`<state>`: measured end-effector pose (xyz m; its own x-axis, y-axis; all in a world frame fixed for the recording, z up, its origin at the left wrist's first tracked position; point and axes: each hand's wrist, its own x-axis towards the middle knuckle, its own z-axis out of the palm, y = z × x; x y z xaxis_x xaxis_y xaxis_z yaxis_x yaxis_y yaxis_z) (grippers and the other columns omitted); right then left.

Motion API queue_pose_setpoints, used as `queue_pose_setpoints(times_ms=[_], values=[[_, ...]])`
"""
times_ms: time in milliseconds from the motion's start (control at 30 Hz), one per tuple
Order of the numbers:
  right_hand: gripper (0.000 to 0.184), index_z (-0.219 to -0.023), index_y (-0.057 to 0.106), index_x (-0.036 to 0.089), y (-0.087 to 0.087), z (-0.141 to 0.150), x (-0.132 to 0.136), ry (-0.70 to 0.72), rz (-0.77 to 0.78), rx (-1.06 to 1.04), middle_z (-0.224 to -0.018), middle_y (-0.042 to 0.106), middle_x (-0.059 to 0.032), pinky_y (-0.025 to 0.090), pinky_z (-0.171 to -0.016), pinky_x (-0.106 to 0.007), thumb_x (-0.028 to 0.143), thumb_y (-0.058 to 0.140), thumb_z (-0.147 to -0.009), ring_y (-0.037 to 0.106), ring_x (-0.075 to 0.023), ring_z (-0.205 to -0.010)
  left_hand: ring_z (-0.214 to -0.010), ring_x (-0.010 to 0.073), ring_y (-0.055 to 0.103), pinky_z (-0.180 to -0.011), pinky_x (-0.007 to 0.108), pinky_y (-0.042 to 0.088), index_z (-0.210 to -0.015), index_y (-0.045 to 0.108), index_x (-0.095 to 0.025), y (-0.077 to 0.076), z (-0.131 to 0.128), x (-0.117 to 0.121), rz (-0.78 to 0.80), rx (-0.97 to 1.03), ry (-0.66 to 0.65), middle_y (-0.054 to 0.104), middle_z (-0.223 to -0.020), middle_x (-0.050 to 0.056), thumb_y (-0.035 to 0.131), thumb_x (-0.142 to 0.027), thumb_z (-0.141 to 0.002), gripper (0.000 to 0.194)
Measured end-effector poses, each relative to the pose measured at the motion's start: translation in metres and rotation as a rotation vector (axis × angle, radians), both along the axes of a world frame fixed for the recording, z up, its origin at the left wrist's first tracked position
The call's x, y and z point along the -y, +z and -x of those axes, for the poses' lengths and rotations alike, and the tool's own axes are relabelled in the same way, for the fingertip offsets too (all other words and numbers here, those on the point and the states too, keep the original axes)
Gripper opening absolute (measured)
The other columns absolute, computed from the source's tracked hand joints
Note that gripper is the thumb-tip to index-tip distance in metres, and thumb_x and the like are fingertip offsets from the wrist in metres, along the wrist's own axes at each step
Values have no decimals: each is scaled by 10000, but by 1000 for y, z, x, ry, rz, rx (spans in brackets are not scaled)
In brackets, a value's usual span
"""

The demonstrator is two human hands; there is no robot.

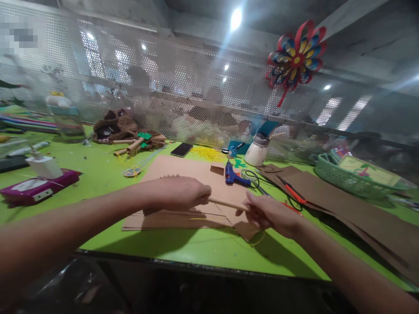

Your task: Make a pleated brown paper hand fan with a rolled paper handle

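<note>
Between my two hands runs a thin tan rolled paper stick (228,203), held nearly level and tilting slightly down to the right. My left hand (183,192) is closed around its left end. The fingers of my right hand (266,211) pinch its right end. Below the hands lie brown paper sheets (176,220) with cut lines and thin yellow strands. A jagged brown edge shows behind my left hand; what it belongs to is hidden. Just beyond my right hand, a blue glue gun (233,175) rests on the paper.
Red-handled scissors (294,193) lie on brown card (340,209) at right, near a green basket (350,179). Farther back are a white bottle (257,150), yellow shreds (207,153), a phone (181,150) and paper rolls (132,146). A purple power strip (41,187) sits at left.
</note>
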<state>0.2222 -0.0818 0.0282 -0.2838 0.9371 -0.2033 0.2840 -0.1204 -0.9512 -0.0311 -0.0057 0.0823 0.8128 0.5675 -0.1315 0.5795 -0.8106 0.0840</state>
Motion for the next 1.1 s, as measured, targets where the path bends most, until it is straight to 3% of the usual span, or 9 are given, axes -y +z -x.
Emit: queue_pose_setpoints(times_ms=[167,300,433,500,700,767,867,967,1100], values=[[436,-693,449,199,3,-11,4,-50,-8,0,-506,233,120,129,-453,-234,583,615,-816,149,-66,-454,-612,161,535,-533,261,320,-872,575,-215,-6,2,-2,27,27,-10,653,-816,53,364,-398,-934,285],[449,-727,585,164,16,-7,9,28,-221,415,-574,327,65,186,-490,-254,585,525,-869,266,-94,-515,-610,168,527,-531,261,307,-866,578,-215,-11,1,0,35,-6,9,658,-814,52,366,-395,-920,284],[402,-932,708,155,27,-1,9,75,-347,807,-570,454,34,233,-510,-258,530,647,-800,378,-123,-537,-611,170,524,-529,260,307,-880,590,-205,-12,-1,1,66,-12,7,661,-817,54,388,-349,-904,250],[357,-918,729,152,28,2,7,68,-424,923,-563,513,11,246,-512,-260,483,652,-809,413,-131,-525,-607,164,522,-532,257,312,-871,585,-194,-11,-2,0,91,6,-29,652,-788,49,379,-343,-917,259],[329,-883,747,162,21,2,6,58,-491,966,-567,618,-37,270,-501,-263,441,573,-871,466,-151,-504,-704,161,562,-633,251,387,-911,597,-165,-6,0,1,230,89,-153,661,-851,63,306,-375,-967,363],[327,-881,743,155,18,3,6,45,-498,971,-591,644,-52,277,-507,-266,426,561,-878,487,-157,-513,-702,175,569,-619,260,387,-904,600,-172,-7,0,3,226,88,-125,664,-845,68,299,-510,-953,455],[322,-867,740,152,16,5,4,40,-493,971,-622,665,-66,290,-519,-269,409,547,-886,509,-165,-534,-658,212,572,-532,273,345,-906,594,-191,-14,-1,7,116,25,-47,666,-807,72,468,-758,-758,599],[326,-844,735,156,14,5,4,25,-492,958,-596,635,-46,289,-517,-265,423,552,-882,489,-157,-529,-646,219,583,-500,269,315,-916,589,-202,-22,-1,10,4,18,-6,667,-810,73,572,-606,-777,429],[339,-826,729,156,12,3,7,45,-458,901,-551,556,-1,254,-493,-252,442,556,-879,427,-129,-508,-570,158,544,-476,244,295,-818,569,-201,-27,0,10,61,73,-39,638,-732,33,499,-369,-863,188]])
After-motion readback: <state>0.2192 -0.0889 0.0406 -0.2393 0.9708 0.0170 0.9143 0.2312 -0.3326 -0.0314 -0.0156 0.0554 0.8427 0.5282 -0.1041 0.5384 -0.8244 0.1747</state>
